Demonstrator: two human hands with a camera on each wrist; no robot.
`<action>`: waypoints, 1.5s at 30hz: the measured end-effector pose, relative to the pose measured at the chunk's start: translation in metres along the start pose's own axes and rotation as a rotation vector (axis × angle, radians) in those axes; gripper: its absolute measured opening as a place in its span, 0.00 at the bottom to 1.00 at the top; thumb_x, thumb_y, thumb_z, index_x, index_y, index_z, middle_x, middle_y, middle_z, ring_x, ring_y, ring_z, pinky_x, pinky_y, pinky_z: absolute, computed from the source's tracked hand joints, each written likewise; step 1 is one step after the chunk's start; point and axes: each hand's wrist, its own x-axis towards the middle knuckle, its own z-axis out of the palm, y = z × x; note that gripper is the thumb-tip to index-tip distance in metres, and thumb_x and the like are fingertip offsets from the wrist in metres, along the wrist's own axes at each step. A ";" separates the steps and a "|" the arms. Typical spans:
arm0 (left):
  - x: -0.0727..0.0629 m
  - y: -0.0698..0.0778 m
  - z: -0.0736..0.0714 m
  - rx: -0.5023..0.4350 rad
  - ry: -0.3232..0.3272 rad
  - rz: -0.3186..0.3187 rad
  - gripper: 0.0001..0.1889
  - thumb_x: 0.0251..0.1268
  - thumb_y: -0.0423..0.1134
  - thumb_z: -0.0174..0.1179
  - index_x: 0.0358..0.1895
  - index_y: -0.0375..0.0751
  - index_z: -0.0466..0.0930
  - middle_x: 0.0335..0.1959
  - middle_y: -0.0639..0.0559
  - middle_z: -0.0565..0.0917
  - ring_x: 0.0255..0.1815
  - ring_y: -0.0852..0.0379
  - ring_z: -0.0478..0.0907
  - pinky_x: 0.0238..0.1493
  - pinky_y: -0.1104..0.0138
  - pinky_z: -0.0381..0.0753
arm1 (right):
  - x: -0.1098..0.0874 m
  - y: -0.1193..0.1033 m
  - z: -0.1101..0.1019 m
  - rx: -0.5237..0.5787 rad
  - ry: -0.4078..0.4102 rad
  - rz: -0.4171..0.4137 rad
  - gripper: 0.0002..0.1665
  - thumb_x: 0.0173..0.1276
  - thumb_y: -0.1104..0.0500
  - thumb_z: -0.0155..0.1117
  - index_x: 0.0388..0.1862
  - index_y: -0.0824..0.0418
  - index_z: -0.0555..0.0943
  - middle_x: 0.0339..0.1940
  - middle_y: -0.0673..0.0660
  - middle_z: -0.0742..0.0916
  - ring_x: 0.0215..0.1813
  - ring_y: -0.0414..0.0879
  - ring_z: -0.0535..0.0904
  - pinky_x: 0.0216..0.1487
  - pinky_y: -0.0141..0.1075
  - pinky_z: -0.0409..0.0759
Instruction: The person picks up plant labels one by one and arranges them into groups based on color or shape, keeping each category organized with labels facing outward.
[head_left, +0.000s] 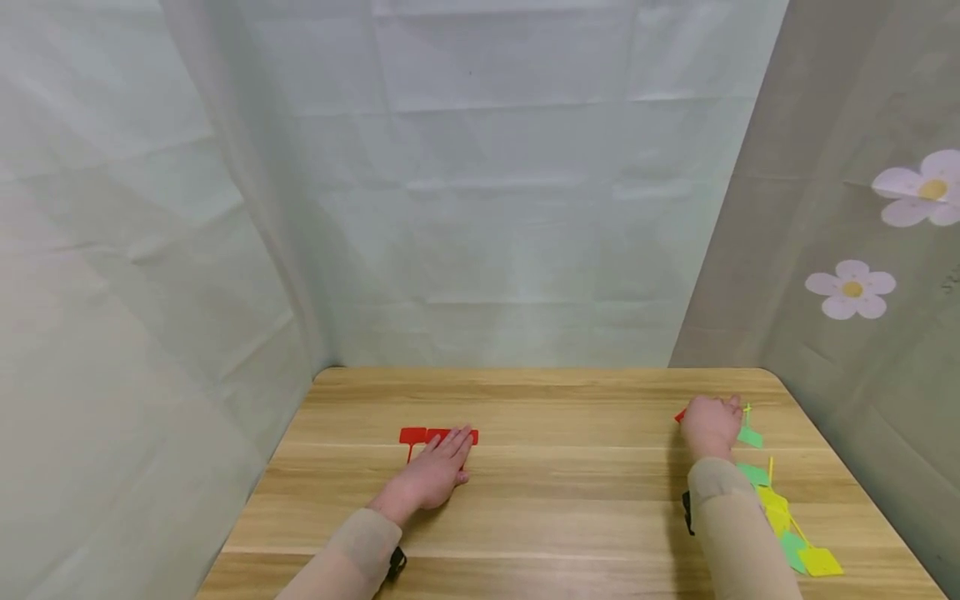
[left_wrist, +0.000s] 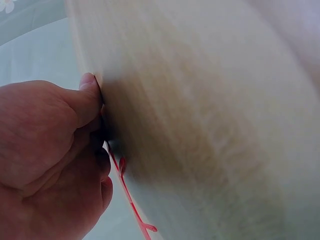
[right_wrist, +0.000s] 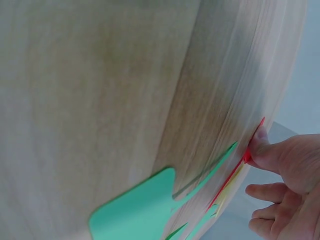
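Observation:
In the head view my left hand (head_left: 437,477) lies with straight fingers on red cable-tie tags (head_left: 412,435) set in a row at the left of the table. Their thin red tails (left_wrist: 131,200) run out past the fingers in the left wrist view. At the far right, my right hand (head_left: 711,425) pinches another red cable-tie tag (right_wrist: 248,156) close over the table; its corner shows left of the hand in the head view. Beside that hand lie a green tag (head_left: 750,437) and, in the right wrist view, a large green tag (right_wrist: 137,210) with its tail.
More green tags (head_left: 753,474) and yellow tags (head_left: 821,562) lie loosely overlapped along the right side of the wooden table (head_left: 555,500), partly behind the right sleeve. Pale cloth walls (head_left: 510,208) stand at the back and both sides.

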 end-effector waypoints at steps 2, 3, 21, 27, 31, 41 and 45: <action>0.000 0.000 0.001 0.000 -0.001 -0.002 0.39 0.82 0.47 0.59 0.86 0.35 0.56 0.88 0.42 0.54 0.88 0.42 0.48 0.85 0.45 0.51 | 0.000 0.001 0.002 0.002 0.003 0.003 0.16 0.72 0.72 0.50 0.43 0.83 0.84 0.57 0.88 0.80 0.75 0.87 0.56 0.76 0.70 0.59; -0.001 0.001 0.001 -0.004 -0.003 -0.004 0.39 0.82 0.47 0.59 0.86 0.35 0.56 0.88 0.42 0.53 0.88 0.43 0.48 0.85 0.45 0.51 | 0.001 0.001 0.002 0.004 0.005 0.005 0.17 0.72 0.72 0.50 0.44 0.83 0.83 0.57 0.88 0.80 0.75 0.87 0.56 0.76 0.70 0.59; -0.002 0.000 0.001 -0.032 0.016 0.012 0.37 0.84 0.45 0.57 0.86 0.32 0.54 0.89 0.41 0.52 0.89 0.43 0.46 0.85 0.45 0.50 | 0.003 -0.001 0.002 -0.041 -0.024 0.014 0.17 0.71 0.72 0.50 0.47 0.84 0.83 0.59 0.87 0.80 0.76 0.88 0.55 0.78 0.70 0.57; -0.001 -0.001 0.001 -0.044 0.020 0.008 0.38 0.84 0.45 0.57 0.86 0.33 0.54 0.88 0.42 0.52 0.89 0.43 0.47 0.85 0.45 0.50 | 0.006 -0.001 -0.001 -0.079 -0.003 -0.003 0.18 0.70 0.70 0.54 0.49 0.84 0.82 0.61 0.89 0.77 0.75 0.88 0.57 0.77 0.70 0.60; -0.001 -0.001 0.001 -0.070 0.023 0.017 0.37 0.84 0.44 0.56 0.86 0.32 0.53 0.88 0.40 0.52 0.89 0.42 0.46 0.85 0.44 0.49 | 0.005 0.004 -0.005 -0.053 0.030 0.006 0.16 0.66 0.68 0.57 0.41 0.83 0.83 0.53 0.89 0.80 0.71 0.89 0.61 0.72 0.70 0.65; 0.000 -0.001 0.003 -0.074 0.008 0.010 0.37 0.84 0.44 0.57 0.86 0.33 0.53 0.89 0.41 0.51 0.89 0.43 0.45 0.85 0.45 0.48 | 0.000 0.007 -0.033 0.119 -0.102 -0.004 0.21 0.70 0.52 0.61 0.31 0.71 0.84 0.40 0.77 0.86 0.56 0.82 0.74 0.55 0.67 0.75; 0.002 -0.005 0.006 -0.068 0.023 0.014 0.37 0.84 0.45 0.57 0.86 0.33 0.54 0.89 0.41 0.52 0.89 0.43 0.46 0.85 0.44 0.49 | 0.000 -0.003 -0.045 0.232 -0.239 -0.024 0.22 0.73 0.48 0.60 0.34 0.66 0.86 0.40 0.68 0.86 0.44 0.66 0.79 0.41 0.55 0.80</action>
